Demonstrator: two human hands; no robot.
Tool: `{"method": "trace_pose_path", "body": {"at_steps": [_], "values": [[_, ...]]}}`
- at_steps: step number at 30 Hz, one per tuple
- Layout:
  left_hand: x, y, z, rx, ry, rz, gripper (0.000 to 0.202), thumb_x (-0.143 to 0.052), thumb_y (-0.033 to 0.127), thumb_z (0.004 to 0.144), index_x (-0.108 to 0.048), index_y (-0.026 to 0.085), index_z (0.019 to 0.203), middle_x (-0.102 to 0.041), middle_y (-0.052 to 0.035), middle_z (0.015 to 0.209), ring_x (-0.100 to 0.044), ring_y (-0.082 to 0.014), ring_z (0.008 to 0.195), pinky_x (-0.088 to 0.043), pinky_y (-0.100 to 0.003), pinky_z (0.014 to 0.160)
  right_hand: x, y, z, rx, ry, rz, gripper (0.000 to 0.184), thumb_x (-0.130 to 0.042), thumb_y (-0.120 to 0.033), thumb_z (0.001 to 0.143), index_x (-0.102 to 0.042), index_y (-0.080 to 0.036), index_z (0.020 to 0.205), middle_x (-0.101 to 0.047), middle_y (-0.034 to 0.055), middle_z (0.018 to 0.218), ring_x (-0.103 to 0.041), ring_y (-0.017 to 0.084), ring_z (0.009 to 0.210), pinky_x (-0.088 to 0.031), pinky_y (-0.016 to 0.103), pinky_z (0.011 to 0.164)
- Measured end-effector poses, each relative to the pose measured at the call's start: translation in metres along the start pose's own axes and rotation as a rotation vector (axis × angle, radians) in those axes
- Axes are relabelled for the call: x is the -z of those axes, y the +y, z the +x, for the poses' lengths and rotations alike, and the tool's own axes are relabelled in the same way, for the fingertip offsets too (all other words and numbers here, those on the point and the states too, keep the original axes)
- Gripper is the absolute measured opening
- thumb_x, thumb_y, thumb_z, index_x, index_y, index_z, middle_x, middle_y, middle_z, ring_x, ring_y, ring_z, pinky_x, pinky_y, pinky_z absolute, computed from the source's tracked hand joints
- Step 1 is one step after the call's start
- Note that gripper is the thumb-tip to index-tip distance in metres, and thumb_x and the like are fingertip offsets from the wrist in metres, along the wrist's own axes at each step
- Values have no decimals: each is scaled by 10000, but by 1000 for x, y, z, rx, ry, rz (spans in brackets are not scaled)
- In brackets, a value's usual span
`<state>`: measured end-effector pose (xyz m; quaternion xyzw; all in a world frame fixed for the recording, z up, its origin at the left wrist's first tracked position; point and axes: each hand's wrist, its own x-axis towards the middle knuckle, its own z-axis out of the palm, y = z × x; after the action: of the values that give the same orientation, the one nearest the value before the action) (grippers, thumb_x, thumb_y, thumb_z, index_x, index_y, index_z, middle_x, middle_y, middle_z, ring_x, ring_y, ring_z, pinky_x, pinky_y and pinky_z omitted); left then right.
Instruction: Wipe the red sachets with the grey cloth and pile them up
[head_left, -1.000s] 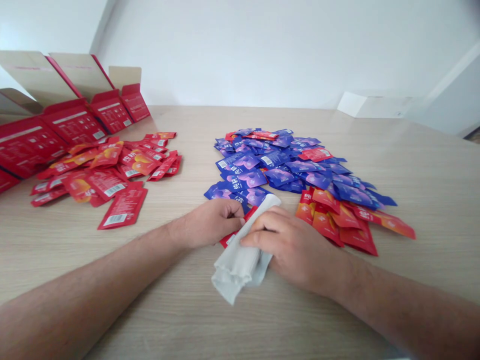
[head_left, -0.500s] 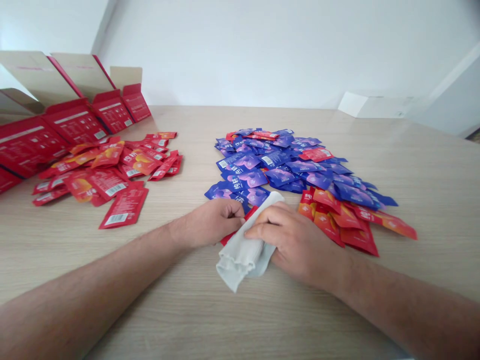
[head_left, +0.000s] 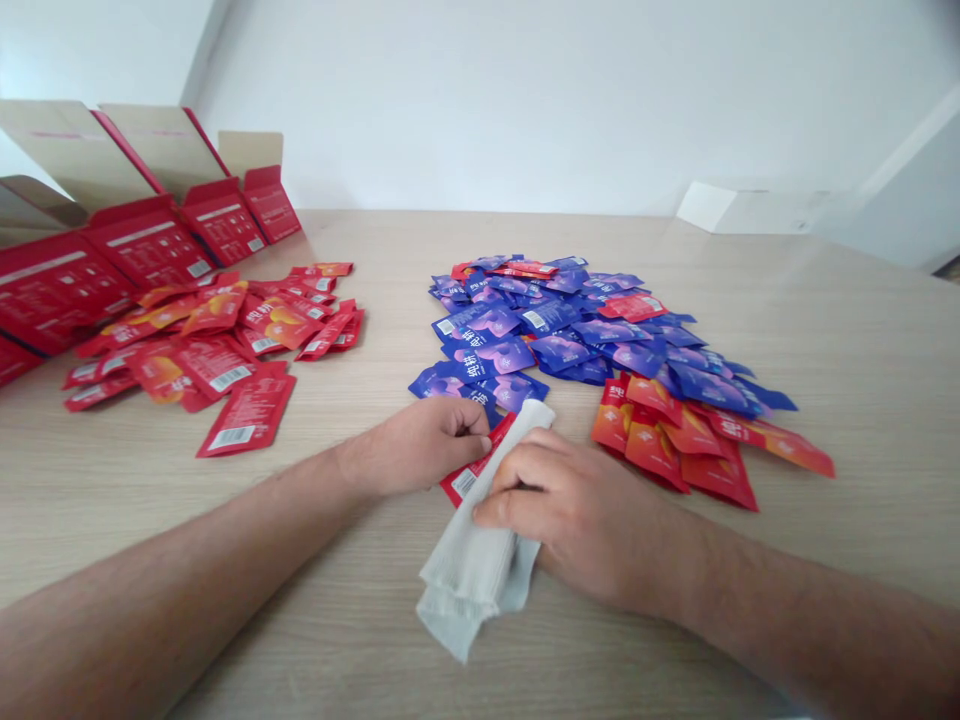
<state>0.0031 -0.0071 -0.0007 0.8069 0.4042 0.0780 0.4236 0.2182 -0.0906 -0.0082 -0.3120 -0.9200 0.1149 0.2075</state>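
My left hand (head_left: 420,447) pinches the upper end of a red sachet (head_left: 466,477), which lies on the tabletop with its barcode showing. My right hand (head_left: 577,515) is closed over a folded pale grey cloth (head_left: 480,570), pressing it against the sachet. The cloth covers part of the sachet, and its loose end hangs toward me. Just beyond my hands lies a heap of blue-purple sachets (head_left: 555,335), with orange-red sachets (head_left: 660,440) at its near right.
Loose red sachets (head_left: 225,345) lie at the left of the light wood table (head_left: 862,400). Behind them stand open red cardboard boxes (head_left: 150,240) with raised flaps. A white box piece (head_left: 750,208) sits beyond the far right edge, against a white wall.
The cloth has slid toward me along the red sachet, uncovering its barcode. My right hand has moved back with it, while my left hand has stayed nearly still.
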Motion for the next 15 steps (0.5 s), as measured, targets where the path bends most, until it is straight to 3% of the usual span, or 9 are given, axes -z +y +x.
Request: {"method": "trace_pose_path", "body": {"at_steps": [6, 11, 15], "values": [[-1, 1, -1, 40, 2, -47, 131, -568, 304, 871, -589, 201, 792, -549, 52, 626, -477, -104, 544, -347, -220, 506, -1, 6, 0, -102, 116, -8, 294, -660, -66, 916, -736, -203, 1165, -683, 66, 1066, -581, 234, 1059, -496, 397, 957], [0, 2, -1, 3, -8, -20, 141, -585, 315, 867, -595, 196, 792, -554, 48, 661, -480, -103, 585, -356, -215, 532, -1, 0, 0, 15, 4, 3, 237, -664, -143, 948, -743, -224, 1155, -686, 61, 1046, -581, 229, 1029, -511, 382, 891], [-1, 2, -1, 36, -9, -43, 138, -565, 311, 881, -581, 204, 794, -540, 61, 627, -472, -102, 549, -352, -218, 505, 0, 5, 0, -80, 69, 8, 250, -639, -127, 962, -733, -225, 1172, -682, 61, 1071, -572, 235, 1058, -497, 404, 941]]}}
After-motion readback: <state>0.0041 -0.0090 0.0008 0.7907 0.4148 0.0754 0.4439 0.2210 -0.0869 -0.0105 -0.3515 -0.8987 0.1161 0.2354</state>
